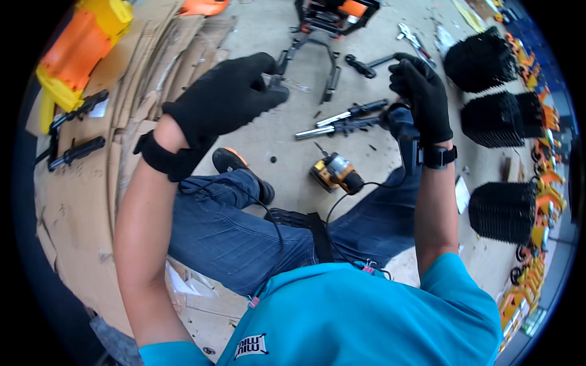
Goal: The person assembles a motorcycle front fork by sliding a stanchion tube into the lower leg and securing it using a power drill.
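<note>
My left hand (pixel 226 94), in a black glove, is raised with thumb and fingers closed in a pinch. A small dark piece shows at its fingertips, and a wisp of clear plastic (pixel 297 86) shows just beyond them; what is pinched cannot be made out. My right hand (pixel 422 94), gloved too, has its fingers curled in. A black rod with a thick jointed end (pixel 361 66) reaches toward its fingertips, but whether the hand grips it is unclear. Below and between the hands, two fork-like shock tubes (pixel 342 121) and a yellow-and-black power tool (pixel 337 172) lie on the floor.
A black frame (pixel 320 39) stands ahead. Pliers and a wrench (pixel 417 44) lie at the far right. Stacked black plastic tubs (pixel 502 210) line the right side, beside a row of orange-yellow parts (pixel 549 195). Flattened cardboard (pixel 79 213) and an orange-yellow plastic shell (pixel 82 52) are at left.
</note>
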The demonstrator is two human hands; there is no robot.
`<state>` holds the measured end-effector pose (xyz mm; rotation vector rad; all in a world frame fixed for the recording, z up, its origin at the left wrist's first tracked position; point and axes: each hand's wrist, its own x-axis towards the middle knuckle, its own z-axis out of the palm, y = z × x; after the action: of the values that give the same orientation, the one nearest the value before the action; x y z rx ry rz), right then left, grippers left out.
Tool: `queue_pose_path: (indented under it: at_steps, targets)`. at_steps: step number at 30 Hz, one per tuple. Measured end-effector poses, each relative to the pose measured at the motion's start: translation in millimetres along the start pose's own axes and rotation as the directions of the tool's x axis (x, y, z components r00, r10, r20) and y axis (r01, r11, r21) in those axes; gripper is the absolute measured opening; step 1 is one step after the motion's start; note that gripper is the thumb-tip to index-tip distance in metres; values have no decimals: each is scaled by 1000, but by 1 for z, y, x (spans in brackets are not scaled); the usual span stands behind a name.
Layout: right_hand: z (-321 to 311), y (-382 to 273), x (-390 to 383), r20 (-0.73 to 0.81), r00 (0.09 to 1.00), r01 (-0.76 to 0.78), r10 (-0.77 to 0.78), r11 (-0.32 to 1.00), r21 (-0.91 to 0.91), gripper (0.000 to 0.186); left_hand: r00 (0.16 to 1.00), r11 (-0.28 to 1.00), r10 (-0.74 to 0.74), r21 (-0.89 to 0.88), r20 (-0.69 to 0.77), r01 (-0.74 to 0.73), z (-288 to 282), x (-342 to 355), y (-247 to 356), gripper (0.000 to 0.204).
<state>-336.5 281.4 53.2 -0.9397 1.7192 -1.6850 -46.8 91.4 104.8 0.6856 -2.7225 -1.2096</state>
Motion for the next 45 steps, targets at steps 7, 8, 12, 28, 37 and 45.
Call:
queue_pose_path:
  at_steps: [7, 8, 12, 28, 37, 45]
  targets:
    - [-77, -77, -43, 27, 889, 392, -457, 728, -563, 30, 999, 972, -7, -234, -33, 0, 13, 80, -77, 38]
    - [-93, -94, -53, 144, 827, 451, -544, 487, -748, 30, 999, 998, -31, -54, -43, 28, 19, 97, -96, 39]
    - [-91, -179, -79, 198, 869, 379, -454, 353, -856, 38, 996, 943, -23, 328, -89, 51, 41, 133, -133, 46]
    - [-137, 61, 28, -25, 857, -395, 514, 626, -672, 28, 1000, 964, 16, 265, 26, -22, 56, 116, -61, 43]
    - [-166, 204, 24, 126, 871, 10, 474, 239, -971, 34, 993, 990, 91, 111, -74, -83, 51, 114, -37, 42]
    - [-115, 294, 11, 98, 890, -19, 446, 249, -968, 35, 997, 996, -67, 49, -35, 69, 51, 128, -25, 43]
